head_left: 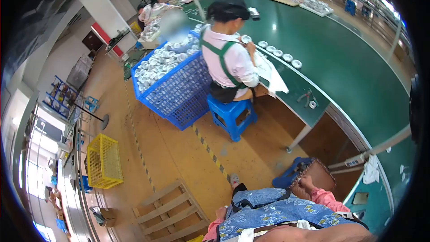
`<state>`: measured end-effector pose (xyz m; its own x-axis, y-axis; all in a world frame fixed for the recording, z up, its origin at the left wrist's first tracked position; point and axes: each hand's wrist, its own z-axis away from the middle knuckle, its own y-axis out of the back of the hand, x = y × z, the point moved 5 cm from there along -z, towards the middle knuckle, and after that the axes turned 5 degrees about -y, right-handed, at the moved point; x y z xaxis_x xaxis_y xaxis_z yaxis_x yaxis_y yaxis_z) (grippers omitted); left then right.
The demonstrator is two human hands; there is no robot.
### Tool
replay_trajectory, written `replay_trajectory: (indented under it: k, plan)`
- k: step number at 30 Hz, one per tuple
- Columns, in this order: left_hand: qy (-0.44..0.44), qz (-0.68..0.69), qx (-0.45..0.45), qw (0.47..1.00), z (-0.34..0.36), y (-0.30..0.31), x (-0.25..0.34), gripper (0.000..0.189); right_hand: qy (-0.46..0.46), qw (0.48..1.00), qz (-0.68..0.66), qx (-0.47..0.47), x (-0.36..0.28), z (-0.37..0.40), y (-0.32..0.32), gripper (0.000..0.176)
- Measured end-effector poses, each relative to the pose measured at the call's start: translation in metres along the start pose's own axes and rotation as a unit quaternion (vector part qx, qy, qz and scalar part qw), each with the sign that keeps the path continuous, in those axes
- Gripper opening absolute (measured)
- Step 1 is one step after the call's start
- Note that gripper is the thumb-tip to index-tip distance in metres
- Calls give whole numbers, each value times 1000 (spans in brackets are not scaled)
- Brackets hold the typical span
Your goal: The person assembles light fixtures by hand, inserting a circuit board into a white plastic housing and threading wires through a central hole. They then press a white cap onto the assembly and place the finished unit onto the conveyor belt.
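At the lower right, my right hand (307, 182) is closed on the near edge of a brown seat cushion (323, 175). The cushion lies against a blue plastic stool (286, 177), which sits low beside the table. My left hand (222, 212) hangs by my blue patterned apron (264, 210), close to a wooden pallet (174, 215). It shows only in part, and its fingers are too small and hidden to make out.
A co-worker (228, 58) sits on a blue stool (232, 118) at the green table (313, 45), handling a white round part. A blue crate (179, 94) full of white parts stands behind. A yellow crate (105, 161) is at left; a table leg (299, 138) stands ahead.
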<state>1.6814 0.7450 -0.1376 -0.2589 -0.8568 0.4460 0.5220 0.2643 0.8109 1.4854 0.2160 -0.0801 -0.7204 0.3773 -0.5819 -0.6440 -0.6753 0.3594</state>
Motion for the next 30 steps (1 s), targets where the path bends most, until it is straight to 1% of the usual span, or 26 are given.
replay_trajectory:
  k: [1, 2, 4, 5, 7, 8, 9, 10, 11, 13, 14, 16, 19, 22, 25, 27, 29, 30]
  plan:
    - [-17, -64, -16, 998, -12, 3, -14, 30, 7, 1000, 3, -8, -6, 1, -20, 8]
    - [16, -69, -18, 997, -25, 8, -30, 31, 12, 1000, 6, -14, -19, 5, -40, 9]
    - [79, -74, -29, 994, -51, 19, -55, 33, -5, 1000, 19, -19, -46, 15, -83, 10]
    - [17, -106, -49, 993, -63, 34, -57, 30, -13, 999, 26, -19, -60, 19, -102, 10]
    - [-106, -170, -84, 976, -79, 80, -55, 24, -4, 996, 65, -67, -82, 7, -149, 11]
    - [44, 59, -33, 997, -98, 101, -67, 21, 22, 992, 98, -76, -108, 17, -169, 12]
    - [191, 281, 18, 940, -109, 112, -78, 18, 28, 992, 75, -96, -130, 19, -192, 13]
    - [326, 480, 65, 811, -113, 117, -86, 15, 32, 991, 52, -115, -145, 19, -213, 13]
    - [318, 495, 74, 805, -126, 132, -91, 14, 34, 990, 28, -133, -159, 24, -230, 14]
    - [300, 524, 92, 792, -154, 160, -101, 12, 57, 988, 34, -141, -193, 38, -251, 15]
    - [303, 527, 101, 788, -166, 167, -104, 12, 72, 986, 36, -145, -207, 42, -258, 16]
    - [310, 533, 119, 778, -184, 176, -109, 13, 71, 988, 27, -135, -221, 49, -262, 16]
    - [302, 522, 87, 793, -199, 182, -101, 12, 44, 994, 22, -103, -221, 59, -253, 17]
    - [298, 540, 29, 787, -199, 183, -81, 13, 0, 997, 32, -64, -194, 50, -241, 16]
    - [288, 527, -110, 792, -205, 146, -106, 14, -23, 998, 51, -36, -163, 40, -231, 13]
    - [230, 397, -120, 880, -204, 169, -98, 14, -30, 998, 48, -27, -156, 31, -230, 11]
    - [219, 373, -105, 896, -211, 183, -99, 13, -44, 998, 37, -23, -155, 25, -232, 9]
    - [240, 415, -87, 873, -214, 189, -101, 13, -36, 998, 46, -27, -157, 21, -235, 10]
